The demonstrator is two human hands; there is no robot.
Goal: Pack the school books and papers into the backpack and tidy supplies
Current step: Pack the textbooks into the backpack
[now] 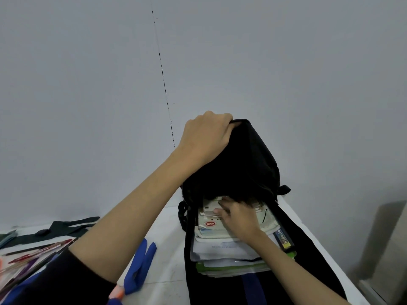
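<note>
Mid-packing rn: left hand (206, 137) grip holds the backpack (248, 164) flap up, right hand (236, 216) w/ loosely spread fingers shoves the book stack (222, 245) into its mouth on the table (167, 227); next prob pens (33, 256).

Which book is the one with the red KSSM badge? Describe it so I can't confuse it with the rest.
Start at the black backpack, whose top flap the left hand holds up. A stack of books and papers sits in its mouth. The KSSM book lies near the stack's top, under the right hand; it alone shows a red oval badge.
</note>
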